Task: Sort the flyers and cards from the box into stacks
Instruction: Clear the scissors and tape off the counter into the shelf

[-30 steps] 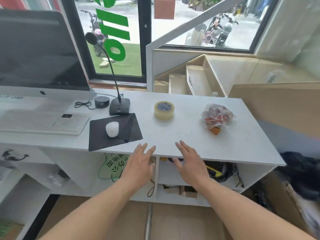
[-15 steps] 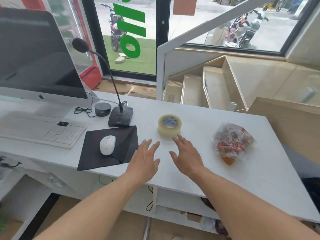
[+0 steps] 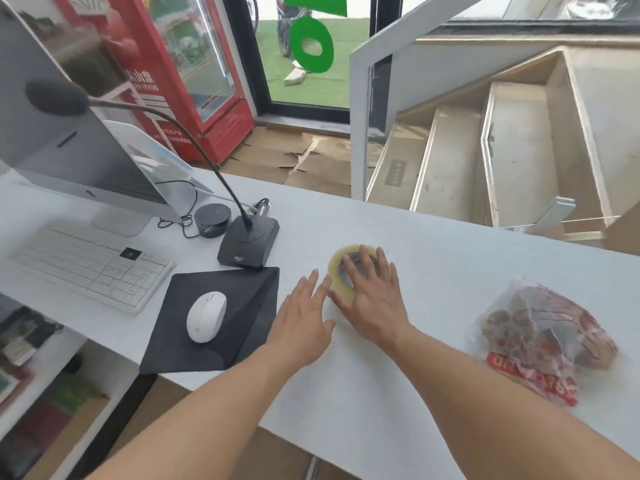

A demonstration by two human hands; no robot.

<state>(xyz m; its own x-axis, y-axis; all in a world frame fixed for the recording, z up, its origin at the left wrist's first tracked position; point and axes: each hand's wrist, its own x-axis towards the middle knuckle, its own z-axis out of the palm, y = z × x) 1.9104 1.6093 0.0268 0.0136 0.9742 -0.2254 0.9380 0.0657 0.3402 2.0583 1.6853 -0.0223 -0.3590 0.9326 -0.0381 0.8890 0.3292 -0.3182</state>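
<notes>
No box, flyers or cards are in view. On the white desk (image 3: pixel 433 271) lies a roll of clear packing tape (image 3: pixel 337 263). My right hand (image 3: pixel 375 299) lies over the roll with straight fingers, covering most of it. My left hand (image 3: pixel 301 320) is flat and spread just left of the roll, its fingertips close to the roll's edge, holding nothing.
A black mouse pad (image 3: pixel 239 327) with a white mouse (image 3: pixel 206 317) lies to the left. Behind it stand a desk microphone base (image 3: pixel 247 242), a white keyboard (image 3: pixel 90 268) and a monitor (image 3: pixel 79 154). A clear plastic bag of red-printed items (image 3: pixel 540 341) sits to the right.
Both hands have moved forward from the desk's front edge. The right hand now covers the tape roll, and the view has come closer to the desk.
</notes>
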